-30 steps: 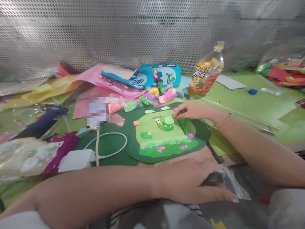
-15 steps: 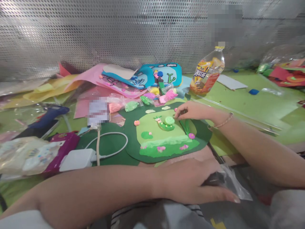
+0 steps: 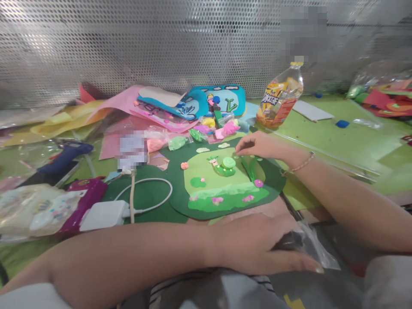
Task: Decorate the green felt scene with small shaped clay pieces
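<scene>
A green clay picture lies on a dark green paper base [image 3: 177, 189]. On its light green middle is a snail [image 3: 225, 166] with a spiral shell, and green leaves [image 3: 250, 169] stand to its right with a purple flower [image 3: 258, 183] at their foot. My right hand [image 3: 259, 145] is at the picture's upper right edge, its thumb and fingertips pinched together; what they hold, if anything, is hidden. Small pale dots lie just under those fingers. In front of the picture, my left hand [image 3: 254, 246] grips a clear plastic bag [image 3: 313, 246].
Bagged clay lumps [image 3: 177, 143] lie behind the picture, before blue picture cards [image 3: 230, 101]. A drink bottle [image 3: 278, 98] stands at the back right. On the left are a white charger [image 3: 104, 214] with its cable, and a blue glue gun [image 3: 66, 156]. A perforated metal panel [image 3: 193, 51] rises behind.
My right hand has lifted slightly away from beside the snail's shell. A pink bit seen at its fingertips earlier no longer shows. My left hand has stayed in place.
</scene>
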`<state>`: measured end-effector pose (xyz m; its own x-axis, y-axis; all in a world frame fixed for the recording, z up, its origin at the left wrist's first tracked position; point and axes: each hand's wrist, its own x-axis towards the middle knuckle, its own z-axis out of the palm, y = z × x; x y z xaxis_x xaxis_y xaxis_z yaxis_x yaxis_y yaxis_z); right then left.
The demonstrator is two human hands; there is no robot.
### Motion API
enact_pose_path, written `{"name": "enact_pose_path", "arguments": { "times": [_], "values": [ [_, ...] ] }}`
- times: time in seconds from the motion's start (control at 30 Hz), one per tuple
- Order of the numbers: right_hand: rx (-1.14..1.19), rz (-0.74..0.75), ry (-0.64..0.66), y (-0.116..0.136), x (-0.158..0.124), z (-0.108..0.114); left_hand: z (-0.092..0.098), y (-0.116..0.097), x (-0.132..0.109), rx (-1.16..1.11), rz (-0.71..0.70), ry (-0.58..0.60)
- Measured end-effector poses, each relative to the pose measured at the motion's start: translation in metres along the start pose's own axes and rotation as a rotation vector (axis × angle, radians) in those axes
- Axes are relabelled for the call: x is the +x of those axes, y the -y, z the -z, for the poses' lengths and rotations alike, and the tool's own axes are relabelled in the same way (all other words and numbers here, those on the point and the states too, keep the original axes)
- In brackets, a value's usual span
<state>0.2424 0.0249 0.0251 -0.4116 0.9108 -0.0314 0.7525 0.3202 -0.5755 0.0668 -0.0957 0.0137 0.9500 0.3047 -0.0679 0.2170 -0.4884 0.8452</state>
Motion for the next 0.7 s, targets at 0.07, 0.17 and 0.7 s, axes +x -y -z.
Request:
{"name": "enact_pose_path", "arguments": {
  "times": [0.07,0.17,0.7],
  "values": [
    [0.000,-0.004,-0.015,0.0005,0.0007,-0.0008,0.0000,-0.0001,0.0001,-0.010,0.012,0.003],
    [0.039,-0.004,-0.038,-0.0004,0.0025,-0.0036,-0.0004,-0.0003,0.0000,-0.012,-0.006,0.001],
    [-0.042,-0.004,-0.062,0.0031,0.0012,-0.0065,-0.0015,0.0012,-0.0001,-0.026,-0.023,-0.009]
  ]
}}
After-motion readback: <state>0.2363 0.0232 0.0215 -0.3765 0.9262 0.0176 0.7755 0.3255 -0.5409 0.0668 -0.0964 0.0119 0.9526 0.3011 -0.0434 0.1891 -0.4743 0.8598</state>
